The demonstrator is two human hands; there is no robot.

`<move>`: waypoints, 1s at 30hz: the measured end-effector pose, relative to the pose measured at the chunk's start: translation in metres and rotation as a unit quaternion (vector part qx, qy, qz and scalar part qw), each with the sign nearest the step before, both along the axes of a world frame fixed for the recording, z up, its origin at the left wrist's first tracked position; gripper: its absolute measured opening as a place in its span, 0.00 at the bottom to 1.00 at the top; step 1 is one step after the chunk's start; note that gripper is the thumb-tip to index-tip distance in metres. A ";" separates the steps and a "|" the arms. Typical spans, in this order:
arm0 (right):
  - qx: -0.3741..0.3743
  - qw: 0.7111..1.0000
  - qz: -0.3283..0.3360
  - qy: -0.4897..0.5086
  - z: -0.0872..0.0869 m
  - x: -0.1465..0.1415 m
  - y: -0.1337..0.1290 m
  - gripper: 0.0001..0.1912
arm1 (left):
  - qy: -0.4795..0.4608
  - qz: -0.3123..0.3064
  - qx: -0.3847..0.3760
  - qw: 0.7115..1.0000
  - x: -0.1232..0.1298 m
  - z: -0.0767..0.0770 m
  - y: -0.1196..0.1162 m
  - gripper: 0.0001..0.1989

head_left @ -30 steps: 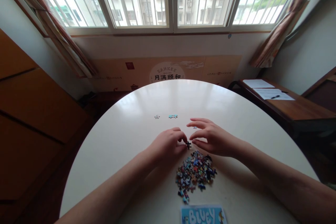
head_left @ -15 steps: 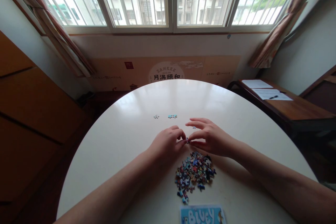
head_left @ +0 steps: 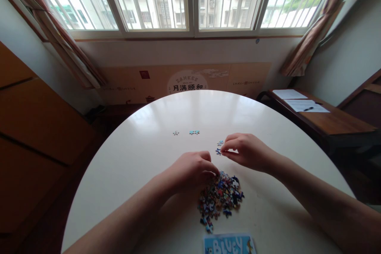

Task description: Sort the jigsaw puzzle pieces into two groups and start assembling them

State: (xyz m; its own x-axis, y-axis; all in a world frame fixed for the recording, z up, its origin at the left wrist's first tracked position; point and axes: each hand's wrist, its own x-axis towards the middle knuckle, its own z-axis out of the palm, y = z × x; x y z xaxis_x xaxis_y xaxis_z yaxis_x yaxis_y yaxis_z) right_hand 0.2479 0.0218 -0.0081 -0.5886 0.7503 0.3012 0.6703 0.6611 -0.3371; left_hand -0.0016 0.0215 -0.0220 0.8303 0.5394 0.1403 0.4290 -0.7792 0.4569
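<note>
My right hand [head_left: 248, 150] pinches a small dark-blue and white jigsaw puzzle piece [head_left: 218, 151] between thumb and fingertips, at the tabletop. Just beyond it lies another light-coloured piece [head_left: 220, 143]. The curled fingers of my left hand [head_left: 195, 168] reach to the top edge of a heap of mixed puzzle pieces [head_left: 220, 196]. Whatever those fingertips grip is too small to make out. Farther back on the table are a joined blue pair of pieces [head_left: 194, 132] and a single pale piece [head_left: 176, 133].
A blue "Bluey" box or card [head_left: 229, 244] lies at the near edge of the round white table [head_left: 119, 166]. To the right, a wooden desk [head_left: 342, 121] holds paper sheets [head_left: 306, 106] and a pen [head_left: 308, 108]. A barred window is ahead, above a printed board [head_left: 125, 81].
My hands have come apart. The right moved slightly away and to the right with a puzzle piece, while the left came down towards me to the heap.
</note>
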 end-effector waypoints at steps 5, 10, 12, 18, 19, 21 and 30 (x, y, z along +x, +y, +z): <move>-0.035 0.996 0.084 0.001 0.009 0.004 -0.005 0.07 | 0.011 0.003 -0.009 1.000 0.000 0.005 -0.002 0.08; -0.063 0.990 0.128 -0.009 0.010 0.003 -0.007 0.09 | 0.010 0.000 -0.012 1.000 0.001 0.007 -0.003 0.09; -0.071 0.989 0.131 -0.013 0.011 0.001 -0.009 0.09 | 0.012 -0.003 -0.014 1.000 0.001 0.008 -0.003 0.09; -0.081 0.986 0.144 -0.009 0.014 -0.002 -0.012 0.10 | 0.032 0.012 -0.017 0.999 0.002 0.008 -0.005 0.09; -0.082 0.986 0.148 -0.009 0.014 -0.003 -0.013 0.10 | 0.035 0.015 -0.014 0.999 0.002 0.008 -0.004 0.08; -0.084 0.984 0.154 -0.012 0.012 -0.003 -0.013 0.10 | 0.039 0.027 -0.006 0.999 0.000 0.009 -0.003 0.07; -0.076 0.987 0.138 -0.034 0.006 -0.008 -0.012 0.13 | 0.057 0.119 0.012 0.991 -0.010 0.008 0.008 0.05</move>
State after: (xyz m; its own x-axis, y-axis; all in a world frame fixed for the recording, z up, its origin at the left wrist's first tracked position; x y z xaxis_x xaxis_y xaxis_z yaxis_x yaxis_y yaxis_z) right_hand 0.2398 0.0095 -0.0024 -0.7919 0.5919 0.1502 0.4959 0.7669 -0.4074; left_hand -0.0115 0.0299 -0.0142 0.6908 0.7199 0.0680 0.6505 -0.6598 0.3762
